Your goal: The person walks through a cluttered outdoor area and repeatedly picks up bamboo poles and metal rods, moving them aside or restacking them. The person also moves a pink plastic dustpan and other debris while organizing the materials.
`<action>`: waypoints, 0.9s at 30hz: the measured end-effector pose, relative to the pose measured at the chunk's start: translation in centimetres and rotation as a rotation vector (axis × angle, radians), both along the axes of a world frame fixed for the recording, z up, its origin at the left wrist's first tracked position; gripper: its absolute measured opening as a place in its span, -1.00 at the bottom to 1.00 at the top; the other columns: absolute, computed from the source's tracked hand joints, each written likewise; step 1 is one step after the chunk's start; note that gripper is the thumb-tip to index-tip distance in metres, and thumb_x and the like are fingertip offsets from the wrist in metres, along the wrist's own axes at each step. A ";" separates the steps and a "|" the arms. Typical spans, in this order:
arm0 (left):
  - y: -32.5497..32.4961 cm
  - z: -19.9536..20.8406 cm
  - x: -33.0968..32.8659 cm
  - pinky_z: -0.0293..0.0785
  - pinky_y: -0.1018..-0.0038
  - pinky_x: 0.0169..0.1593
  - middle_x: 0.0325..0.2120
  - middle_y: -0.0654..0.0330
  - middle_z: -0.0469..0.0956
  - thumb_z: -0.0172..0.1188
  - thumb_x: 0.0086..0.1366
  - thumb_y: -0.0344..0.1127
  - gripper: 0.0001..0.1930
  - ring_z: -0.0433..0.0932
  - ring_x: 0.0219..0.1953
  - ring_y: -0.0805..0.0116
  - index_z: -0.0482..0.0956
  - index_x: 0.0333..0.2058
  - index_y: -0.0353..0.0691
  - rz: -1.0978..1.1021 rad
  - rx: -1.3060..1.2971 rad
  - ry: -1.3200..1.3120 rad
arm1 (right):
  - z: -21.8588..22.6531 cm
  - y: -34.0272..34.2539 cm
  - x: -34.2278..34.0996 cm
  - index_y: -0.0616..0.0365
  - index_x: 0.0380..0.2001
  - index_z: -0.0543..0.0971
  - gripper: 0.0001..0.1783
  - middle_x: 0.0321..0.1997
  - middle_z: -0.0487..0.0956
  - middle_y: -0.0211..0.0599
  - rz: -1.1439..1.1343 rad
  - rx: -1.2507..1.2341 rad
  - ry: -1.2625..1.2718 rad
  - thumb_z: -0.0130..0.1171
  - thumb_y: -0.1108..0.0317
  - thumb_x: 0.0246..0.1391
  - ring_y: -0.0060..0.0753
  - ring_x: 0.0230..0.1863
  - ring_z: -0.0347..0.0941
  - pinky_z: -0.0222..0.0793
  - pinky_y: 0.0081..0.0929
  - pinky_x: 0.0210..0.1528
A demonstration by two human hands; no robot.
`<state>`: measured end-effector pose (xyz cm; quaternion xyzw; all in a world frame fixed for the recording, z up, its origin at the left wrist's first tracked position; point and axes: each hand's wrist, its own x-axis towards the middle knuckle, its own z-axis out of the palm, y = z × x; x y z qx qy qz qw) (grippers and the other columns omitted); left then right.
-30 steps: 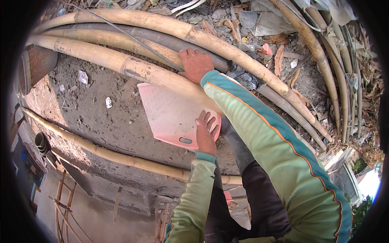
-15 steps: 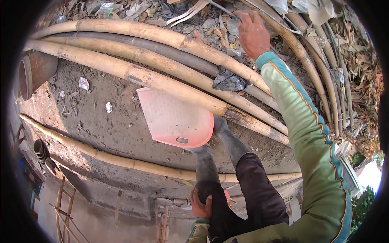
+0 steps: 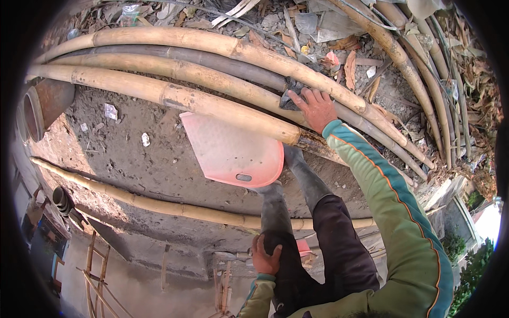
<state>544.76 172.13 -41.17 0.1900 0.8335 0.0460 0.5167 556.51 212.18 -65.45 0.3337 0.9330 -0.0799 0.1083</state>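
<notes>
Looks down on brown soil [image 3: 132,169], with rubbish and dry leaves [image 3: 480,175] scattered along the top and thick at the upper right. Has 3 pale bamboo poles [image 3: 212,110] side by side across the upper part, bowed by the lens, and 1 darker pole [image 3: 228,63] between the top 2. Has 1 more bamboo pole [image 3: 175,208] well apart from these, nearer the body and running behind the legs. Wears a green top [image 3: 413,249] with teal cuffs and orange piping, dark trousers [image 3: 339,233] and grey boots [image 3: 305,175]. Has a pink plastic panel [image 3: 233,151] just beside the boots, its upper part passing under the nearest of the 3 poles, with 1 oval slot by the rounded lower edge. Includes a brown cylinder [image 3: 50,106] at the far left, by the pole ends.

Lays the right hand [image 3: 316,107] on the poles with fingers bent, touching a crumpled piece of black plastic [image 3: 289,98]. Cannot tell whether grasping or merely pressing it. Rests the left hand [image 3: 265,256] on the left leg near the knee, released, thumb apart from the fingers. Shows the black plastic among the poles, at the darker pole's visible end. Shows 1 pale wrapper [image 3: 110,111] and 1 smaller white scrap [image 3: 146,139] on the soil.
</notes>
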 end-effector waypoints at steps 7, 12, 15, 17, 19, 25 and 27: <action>-0.6 -0.2 0.1 0.29 0.09 0.19 0.14 -0.17 0.31 0.38 0.00 -0.10 -0.31 0.32 0.16 -0.18 0.41 0.11 -0.21 -0.021 -0.026 -0.023 | 0.3 -1.7 0.5 -0.06 -0.33 0.63 -0.81 -0.15 0.46 -0.43 0.028 -0.165 -0.114 0.08 0.32 -0.02 -0.33 -0.02 0.33 0.19 -0.35 -0.02; -1.1 -0.2 0.1 0.31 0.09 0.17 0.13 -0.17 0.33 0.38 0.00 -0.10 -0.32 0.34 0.15 -0.19 0.41 0.10 -0.23 -0.046 -0.005 0.000 | 4.1 -1.9 6.4 -0.03 -0.15 0.58 -0.61 0.01 0.43 -0.34 -0.272 -0.307 -0.012 0.25 0.36 -0.16 -0.22 0.11 0.30 0.21 -0.22 0.10; -1.1 -0.4 -0.1 0.28 0.09 0.19 0.14 -0.16 0.32 0.38 0.00 -0.12 -0.33 0.33 0.16 -0.18 0.43 0.09 -0.23 -0.052 -0.026 -0.006 | 3.5 -0.9 9.3 -0.05 0.11 0.42 -0.30 0.16 0.37 -0.26 -0.503 -0.256 0.063 0.30 0.38 -0.23 -0.14 0.25 0.23 0.17 -0.14 0.23; -0.4 -0.5 -0.6 0.28 0.09 0.20 0.14 -0.16 0.32 0.38 0.00 -0.14 -0.33 0.33 0.16 -0.17 0.42 0.09 -0.24 -0.094 -0.042 -0.011 | 0.7 0.3 11.6 -0.08 0.27 0.26 -0.11 0.25 0.31 -0.23 -0.840 -0.216 -0.065 0.32 0.38 -0.24 -0.11 0.34 0.16 0.12 -0.10 0.31; 0.5 -0.9 -1.1 0.29 0.09 0.19 0.15 -0.16 0.32 0.38 0.01 -0.17 -0.34 0.33 0.16 -0.17 0.41 0.10 -0.25 -0.142 -0.029 -0.022 | -2.9 1.9 14.6 -0.07 0.26 0.23 -0.08 0.26 0.31 -0.22 -0.742 -0.242 -0.218 0.37 0.37 -0.27 -0.08 0.32 0.19 0.12 -0.08 0.31; 7.7 -5.8 -0.9 0.35 0.13 0.15 0.16 -0.17 0.30 0.32 0.09 -0.24 -0.37 0.35 0.16 -0.16 0.35 0.12 -0.33 -0.257 0.309 -0.077 | -6.9 7.3 16.9 0.12 0.10 0.29 -0.15 0.13 0.45 -0.07 -0.607 -0.571 -0.483 0.46 0.27 -0.33 0.00 0.14 0.42 0.31 -0.14 0.18; 13.8 -9.0 0.7 0.34 0.14 0.17 0.19 -0.15 0.27 0.28 0.17 -0.22 -0.34 0.36 0.16 -0.11 0.28 0.19 -0.35 -0.137 0.484 -0.291 | -5.8 8.6 17.9 0.13 0.03 0.33 -0.20 0.07 0.49 -0.04 -0.561 -0.651 -0.527 0.47 0.24 -0.35 -0.02 0.13 0.43 0.33 -0.16 0.17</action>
